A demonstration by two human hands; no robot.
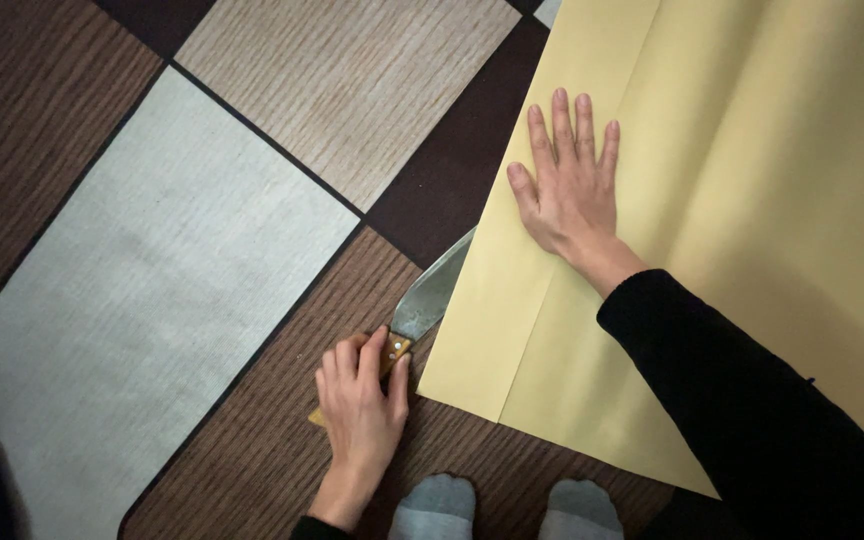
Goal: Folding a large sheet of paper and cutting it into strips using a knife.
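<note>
Yellow paper: a large folded sheet of pale yellow paper (752,200) lies flat on the floor, covering the right half of the head view; its folded edge runs along the left side.
Right hand: the right hand (572,180) lies flat and spread on the sheet near that edge, apparently pinning it so it does not slide.
Left hand: the left hand (362,400) is wrapped tight around the wooden handle of a broad steel-bladed knife (432,290).
Knife: the blade slants up and right from the fist, its tip hidden under or inside the paper's fold; which of the two cannot be told.
Floor: a mat of brown, beige and grey wood-grain rectangles (182,280) stretches left, bare beside the knife hand.
Feet: two grey-socked feet (507,508) sit at the bottom edge, just below the sheet's near corner, well apart from the blade.
</note>
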